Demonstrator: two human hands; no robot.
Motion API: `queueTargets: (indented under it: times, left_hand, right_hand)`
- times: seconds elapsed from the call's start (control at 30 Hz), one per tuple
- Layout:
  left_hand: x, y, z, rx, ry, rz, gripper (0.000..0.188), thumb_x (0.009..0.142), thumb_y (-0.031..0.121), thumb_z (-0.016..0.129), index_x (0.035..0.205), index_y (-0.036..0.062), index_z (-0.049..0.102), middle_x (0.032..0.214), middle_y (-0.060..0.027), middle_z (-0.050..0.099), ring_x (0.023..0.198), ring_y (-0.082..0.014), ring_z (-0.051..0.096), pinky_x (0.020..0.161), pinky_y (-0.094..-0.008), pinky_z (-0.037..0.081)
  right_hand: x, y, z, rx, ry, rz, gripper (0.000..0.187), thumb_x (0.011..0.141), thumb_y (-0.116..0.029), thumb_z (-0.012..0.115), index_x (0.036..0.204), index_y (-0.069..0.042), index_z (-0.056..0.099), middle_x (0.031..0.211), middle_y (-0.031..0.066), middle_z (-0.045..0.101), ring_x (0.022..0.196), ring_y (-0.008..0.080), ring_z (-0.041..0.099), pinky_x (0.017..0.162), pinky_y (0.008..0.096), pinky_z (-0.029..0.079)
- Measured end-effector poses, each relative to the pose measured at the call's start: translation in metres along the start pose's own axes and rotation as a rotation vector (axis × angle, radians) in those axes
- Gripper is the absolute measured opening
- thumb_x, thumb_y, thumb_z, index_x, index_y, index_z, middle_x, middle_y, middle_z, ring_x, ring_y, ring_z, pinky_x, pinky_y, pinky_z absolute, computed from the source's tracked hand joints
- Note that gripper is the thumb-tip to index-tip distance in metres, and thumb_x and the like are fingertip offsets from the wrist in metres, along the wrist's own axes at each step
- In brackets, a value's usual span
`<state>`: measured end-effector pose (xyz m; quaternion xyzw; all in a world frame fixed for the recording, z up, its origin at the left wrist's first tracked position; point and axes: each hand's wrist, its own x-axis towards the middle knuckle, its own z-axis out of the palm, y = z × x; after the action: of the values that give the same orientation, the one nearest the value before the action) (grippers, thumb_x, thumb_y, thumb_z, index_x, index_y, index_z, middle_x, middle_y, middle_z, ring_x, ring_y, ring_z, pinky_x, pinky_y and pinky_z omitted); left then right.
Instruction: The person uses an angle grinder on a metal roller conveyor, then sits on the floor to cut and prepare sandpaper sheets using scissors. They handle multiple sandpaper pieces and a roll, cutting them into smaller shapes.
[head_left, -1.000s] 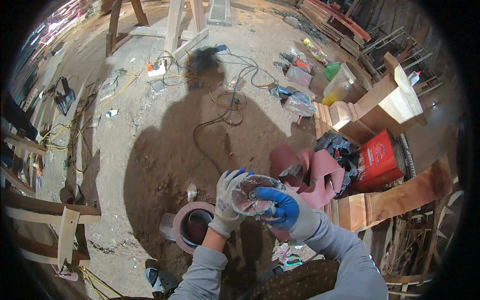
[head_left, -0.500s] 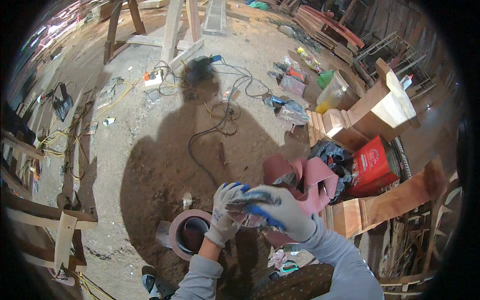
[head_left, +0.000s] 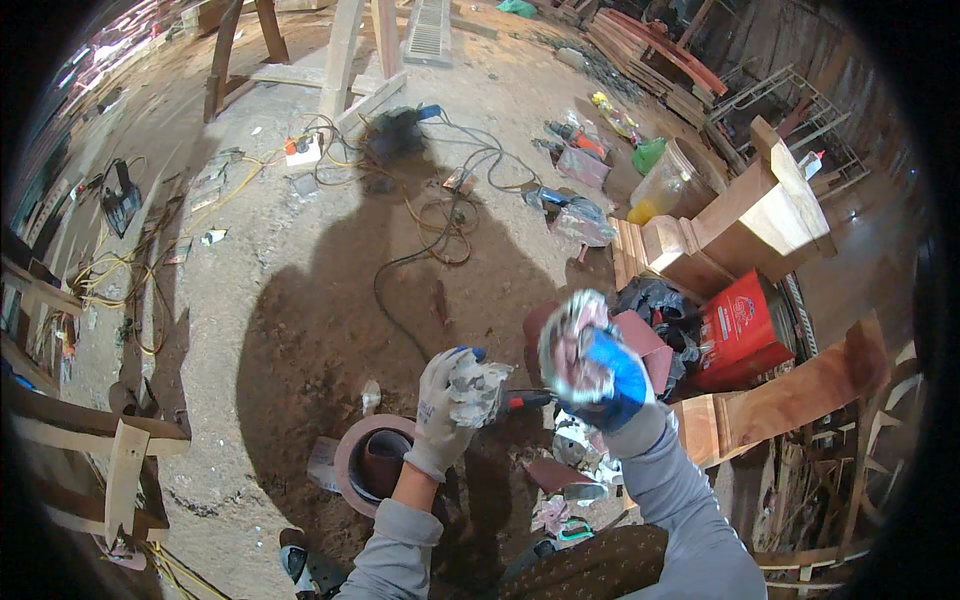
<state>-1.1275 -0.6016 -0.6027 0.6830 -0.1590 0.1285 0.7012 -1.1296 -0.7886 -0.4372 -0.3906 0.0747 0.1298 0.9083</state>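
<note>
My gloved left hand (head_left: 437, 412) is closed beside the sandpaper roll (head_left: 362, 452), its fingers curled at a crumpled greyish patch that may be worn glove or a scrap. A small red-and-black object (head_left: 525, 400) shows just right of these fingers; whether they hold it is unclear. My gloved right hand (head_left: 622, 385), blue on its palm side, grips a crumpled pinkish-white wad (head_left: 572, 350), smeared by motion. Behind the wad, reddish sandpaper strips (head_left: 645, 345) are partly hidden. Scraps (head_left: 580, 450) lie below my right hand.
At the right stand a red can (head_left: 745, 325), a black plastic bag (head_left: 660, 305) and shaped wooden posts (head_left: 765, 215). A yellowish tub (head_left: 680, 180) sits farther back. Cables (head_left: 440, 235) and a bagged power tool (head_left: 580, 215) lie ahead; wooden trestle legs (head_left: 345, 60) rise beyond.
My hands were together and have moved apart. The right one has risen with the crumpled wad, turning its blue palm into view. The red-and-black object has come into sight between them.
</note>
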Motion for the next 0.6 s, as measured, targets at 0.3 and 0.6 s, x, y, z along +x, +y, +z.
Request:
queueTargets:
  times: [0.3,0.6]
  left_hand:
    - [0.004,-0.002,0.015,-0.233,-0.044,-0.066,0.038,0.106,0.024,0.052,0.134,0.0004,0.057,0.13,-0.0071,0.064,0.112,-0.015,0.061,0.097,-0.0297,0.048]
    - [-0.001,-0.02,0.011,-0.402,-0.035,-0.246,0.037,0.103,0.014,0.058,0.137,0.0012,0.058,0.133,-0.0072,0.063,0.12,-0.0167,0.058,0.104,-0.0327,0.045]
  right_hand:
    - [0.072,-0.015,-0.112,-0.024,0.107,0.125,0.015,0.098,-0.034,0.069,0.098,-0.02,0.065,0.058,-0.0043,0.05,0.044,0.0079,0.044,0.037,0.0239,0.031]
    - [0.076,0.003,-0.105,-0.001,0.202,0.121,0.016,0.096,-0.024,0.072,0.108,-0.015,0.068,0.076,-0.0022,0.063,0.056,0.0093,0.056,0.045,0.0229,0.039]
